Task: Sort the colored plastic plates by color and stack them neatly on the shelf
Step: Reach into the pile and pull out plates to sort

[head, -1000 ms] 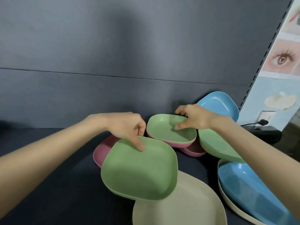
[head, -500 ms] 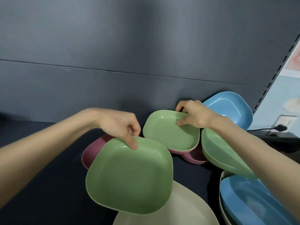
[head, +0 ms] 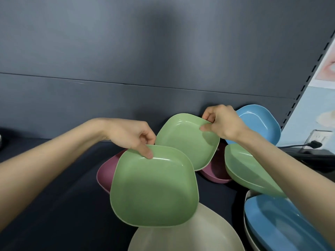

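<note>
**Shelf.** The dark shelf (head: 54, 196) runs across the lower frame. The plates are crowded into its centre and lower right, unsorted.

**Plates, large to small in view.**
- A cream plate (head: 190, 236) lies at bottom centre.
- A blue plate (head: 281, 223) sits at lower right on a pale plate, of which only the rim shows.
- The near green plate (head: 154, 189) is at centre and overlaps the cream one.
- The far green plate (head: 186, 140) is just above and right of it, and its lower left corner is covered by the near plate.
- A third green plate (head: 244, 169) lies tilted under your right forearm.
- A second blue plate (head: 257, 124) leans at the back wall, centre right.
- Two maroon plates (head: 106, 173) (head: 215, 169) show from beneath the greens.

**Hands.**
- Your left hand (head: 134, 136) pinches the top rim of the near green plate, thumb inside and fingers curled behind.
- Your right hand (head: 223, 122) pinches the upper right corner of the far green plate the same way.

**Step in hand.** You appear to be gathering the greens, one plate per hand. Both look raised off the pile. No colour is stacked yet.

**Next move.**
- Nest one green plate in the other, both face up with corners matched.
- Set the pair on bare shelf toward the left of frame.
- Fetch the third green plate after that.
- Watch the tilt, because a rim pinch lets a plate swing and knock the maroon ones.
</note>
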### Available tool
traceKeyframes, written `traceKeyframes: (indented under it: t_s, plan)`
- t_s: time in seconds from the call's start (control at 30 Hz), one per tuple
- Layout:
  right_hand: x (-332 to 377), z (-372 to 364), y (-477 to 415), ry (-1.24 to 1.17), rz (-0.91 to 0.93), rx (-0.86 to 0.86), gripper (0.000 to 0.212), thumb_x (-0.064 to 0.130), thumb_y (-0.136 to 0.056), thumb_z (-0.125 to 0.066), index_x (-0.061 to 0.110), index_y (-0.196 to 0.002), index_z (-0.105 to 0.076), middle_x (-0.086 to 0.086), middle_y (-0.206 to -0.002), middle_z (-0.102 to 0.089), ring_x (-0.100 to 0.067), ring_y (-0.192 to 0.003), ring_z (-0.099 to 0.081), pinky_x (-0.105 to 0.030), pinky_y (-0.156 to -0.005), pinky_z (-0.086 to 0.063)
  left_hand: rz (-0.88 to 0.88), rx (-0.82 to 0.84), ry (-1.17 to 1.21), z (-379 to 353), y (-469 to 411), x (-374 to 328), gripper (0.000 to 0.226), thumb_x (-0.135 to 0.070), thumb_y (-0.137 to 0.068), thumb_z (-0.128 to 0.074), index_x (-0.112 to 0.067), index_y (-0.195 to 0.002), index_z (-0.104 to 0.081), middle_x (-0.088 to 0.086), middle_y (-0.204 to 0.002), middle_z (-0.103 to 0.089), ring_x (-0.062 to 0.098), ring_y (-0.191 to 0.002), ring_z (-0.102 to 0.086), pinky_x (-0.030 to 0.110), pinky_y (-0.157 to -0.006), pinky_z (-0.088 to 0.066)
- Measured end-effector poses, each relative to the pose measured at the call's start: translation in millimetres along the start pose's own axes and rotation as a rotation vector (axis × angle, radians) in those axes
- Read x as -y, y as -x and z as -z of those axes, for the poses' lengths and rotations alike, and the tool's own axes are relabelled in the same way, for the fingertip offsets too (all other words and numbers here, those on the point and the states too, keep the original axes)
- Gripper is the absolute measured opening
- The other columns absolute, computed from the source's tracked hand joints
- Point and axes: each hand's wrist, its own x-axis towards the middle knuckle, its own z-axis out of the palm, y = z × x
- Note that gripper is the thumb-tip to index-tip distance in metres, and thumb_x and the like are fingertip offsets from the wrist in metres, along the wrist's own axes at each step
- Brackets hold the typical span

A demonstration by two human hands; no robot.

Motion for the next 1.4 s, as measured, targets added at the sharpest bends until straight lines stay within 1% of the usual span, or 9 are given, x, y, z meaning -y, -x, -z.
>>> traceKeyframes:
  t_s: [0.17, 0.37, 0.6, 0.73, 0.83, 0.97, 1.07, 1.23, 1.4]
  plan:
    - [2.6, 3.3, 6.1, 0.079, 0.006, -0.009, 0.012, 0.017, -0.079, -0.070, 0.018, -0.079, -0.058, 0.002, -0.064, -0.056, -0.028, -0.074, -0.050, -0.032, -0.071, -0.043, -0.017, -0.033, 0.053, -0.7, 11.6, -2.3, 0.015, -0.016, -0.086, -0.066, -0.011, -0.073, -0.063, 0.009, -0.078, -0.071, 0.015, -0.065, -0.064, 0.020, -0.061, -0.048]
    - [6.1, 9.2, 12.0, 0.045, -0.017, -0.089, 0.007, 0.015, -0.088, -0.058, 0.012, -0.094, -0.060, -0.006, -0.082, -0.061, -0.033, -0.088, -0.053, -0.036, -0.076, -0.045, -0.014, -0.091, 0.033, -3.9, 26.2, -6.1, 0.015, -0.018, -0.093, -0.057, -0.008, -0.084, -0.063, 0.003, -0.076, -0.069, 0.011, -0.065, -0.061, 0.022, -0.063, -0.047]
    - [25.0, 23.0, 30.6, -0.205, 0.032, -0.180, 0.008, 0.015, -0.097, -0.046, 0.009, -0.100, -0.050, -0.014, -0.085, -0.059, -0.024, -0.077, -0.041, -0.030, -0.059, -0.023, 0.011, -0.281, -0.049, -12.8, 46.5, -11.2, 0.018, -0.026, -0.098, -0.043, -0.011, -0.088, -0.049, -0.002, -0.074, -0.054, 0.010, -0.064, -0.048, 0.025, -0.060, -0.041]
    - [40.7, 30.6, 45.7, -0.340, 0.074, -0.270, 0.015, 0.009, -0.095, -0.048, 0.008, -0.110, -0.050, -0.004, -0.091, -0.057, -0.024, -0.081, -0.047, -0.026, -0.061, -0.029, -0.009, -0.505, 0.028, -19.9, 64.9, -11.1, 0.014, -0.022, -0.097, -0.045, -0.009, -0.093, -0.048, 0.009, -0.079, -0.059, 0.015, -0.066, -0.052, 0.034, -0.061, -0.045]
    - [55.6, 36.1, 56.3, -0.449, 0.056, -0.294, 0.027, 0.006, -0.086, -0.056, 0.016, -0.110, -0.049, 0.000, -0.092, -0.057, -0.023, -0.081, -0.053, -0.027, -0.062, -0.040, 0.004, -0.676, 0.106, -26.4, 83.1, -12.0, 0.007, -0.018, -0.095, -0.050, -0.011, -0.095, -0.049, 0.008, -0.082, -0.063, 0.016, -0.066, -0.056, 0.033, -0.061, -0.047]
    - [79.3, 34.7, 74.9, -0.565, 0.076, -0.311, 0.046, 0.001, -0.075, -0.067, 0.025, -0.106, -0.044, 0.013, -0.088, -0.054, -0.015, -0.082, -0.054, -0.012, -0.060, -0.042, 0.000, -0.804, 0.278, -43.1, 114.1, -11.0, 0.017, -0.018, -0.089, -0.060, -0.012, -0.105, -0.056, 0.004, -0.094, -0.069, 0.019, -0.082, -0.068, 0.038, -0.077, -0.055]
    - [104.1, 31.4, 94.2, -0.649, 0.098, -0.325, 0.051, -0.001, -0.073, -0.069, 0.027, -0.109, -0.047, 0.020, -0.088, -0.054, -0.012, -0.084, -0.055, -0.018, -0.067, -0.045, -0.009, -0.892, 0.373, -55.4, 144.8, -5.7, 0.016, -0.016, -0.088, -0.063, -0.014, -0.104, -0.064, 0.002, -0.094, -0.073, 0.020, -0.086, -0.070, 0.041, -0.083, -0.055]
    - [159.0, 25.9, 121.2, -0.789, 0.144, -0.344, 0.052, -0.002, -0.073, -0.072, 0.027, -0.110, -0.051, 0.017, -0.093, -0.060, -0.013, -0.090, -0.059, -0.024, -0.077, -0.049, -0.018, -1.090, 0.459, -66.3, 202.8, 9.5, 0.006, -0.020, -0.087, -0.064, -0.018, -0.093, -0.067, -0.003, -0.084, -0.073, 0.008, -0.073, -0.069, 0.026, -0.069, -0.055]
    - [230.0, 0.9, 154.4, -0.899, 0.151, -0.343, 0.051, -0.003, -0.072, -0.072, 0.026, -0.108, -0.051, 0.018, -0.095, -0.059, -0.006, -0.087, -0.059, -0.020, -0.074, -0.049, 0.028, -1.152, 0.499, -81.8, 277.0, 40.6, 0.011, -0.021, -0.086, -0.066, -0.016, -0.096, -0.067, 0.000, -0.090, -0.074, 0.018, -0.083, -0.070, 0.038, -0.079, -0.055]
